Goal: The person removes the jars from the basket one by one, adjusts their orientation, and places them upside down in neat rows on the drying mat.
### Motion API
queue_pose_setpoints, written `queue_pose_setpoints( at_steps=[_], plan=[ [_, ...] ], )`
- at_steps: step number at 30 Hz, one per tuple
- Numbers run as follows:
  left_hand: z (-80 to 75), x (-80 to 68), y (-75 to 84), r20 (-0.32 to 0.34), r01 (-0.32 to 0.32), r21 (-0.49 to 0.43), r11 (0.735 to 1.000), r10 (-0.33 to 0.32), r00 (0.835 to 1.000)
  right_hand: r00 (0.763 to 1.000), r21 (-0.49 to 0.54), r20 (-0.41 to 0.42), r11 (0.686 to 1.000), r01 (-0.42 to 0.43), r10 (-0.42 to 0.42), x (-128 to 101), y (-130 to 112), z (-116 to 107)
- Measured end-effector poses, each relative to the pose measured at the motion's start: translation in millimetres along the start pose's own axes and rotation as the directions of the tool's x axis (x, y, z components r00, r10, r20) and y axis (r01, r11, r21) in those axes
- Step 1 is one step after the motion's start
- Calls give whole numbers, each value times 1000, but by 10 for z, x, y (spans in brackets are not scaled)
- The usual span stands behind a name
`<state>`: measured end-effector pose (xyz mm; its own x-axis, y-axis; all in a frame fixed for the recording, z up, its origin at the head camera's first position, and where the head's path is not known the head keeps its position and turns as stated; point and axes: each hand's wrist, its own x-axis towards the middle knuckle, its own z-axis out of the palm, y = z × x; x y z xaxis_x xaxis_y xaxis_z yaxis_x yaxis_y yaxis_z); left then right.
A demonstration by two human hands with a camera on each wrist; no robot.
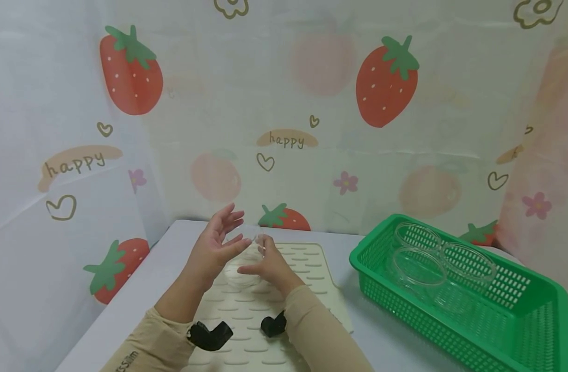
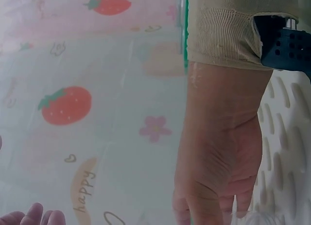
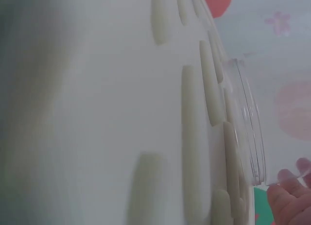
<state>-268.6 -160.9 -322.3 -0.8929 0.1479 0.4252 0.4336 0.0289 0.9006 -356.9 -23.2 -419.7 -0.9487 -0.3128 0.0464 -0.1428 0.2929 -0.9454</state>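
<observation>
Between the two hands, above the pale ribbed mat (image 1: 307,268), is a clear round dish (image 1: 239,279); its outline is faint. My right hand (image 1: 272,263) has its thumb and curled fingers about the near right side of it. The dish (image 3: 250,128) shows as curved transparent rims in the right wrist view, with fingertips (image 3: 291,200) at its lower edge. My left hand (image 1: 219,245) is raised at the left, its fingers loosely spread beside the upper part of the clear shape. In the left wrist view, the right hand (image 2: 218,162) points down near the clear rim (image 2: 260,217).
At the right stands a green plastic basket (image 1: 451,330) with clear round dishes (image 1: 419,266) in its far left part. Patterned cloth (image 1: 284,77) hangs behind the white table (image 1: 358,320). Black straps with camera mounts (image 1: 211,336) sit at both wrists.
</observation>
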Motion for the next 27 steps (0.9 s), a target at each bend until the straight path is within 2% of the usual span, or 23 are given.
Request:
queue_pose_setpoints(
  at_steps=[8,15,27],
  plan=[
    [15,-2,38,4,-3,10,1000,3,1000,1000,-59,11,998,-2,2,-13,-7,-92],
    [35,-8,35,15,13,2,1000,-13,1000,999,-41,32,999,17,-15,-59,-98,-277],
    [42,-21,32,34,13,25,1000,-14,999,990,-44,48,990,136,-133,-243,-521,-635]
  ],
)
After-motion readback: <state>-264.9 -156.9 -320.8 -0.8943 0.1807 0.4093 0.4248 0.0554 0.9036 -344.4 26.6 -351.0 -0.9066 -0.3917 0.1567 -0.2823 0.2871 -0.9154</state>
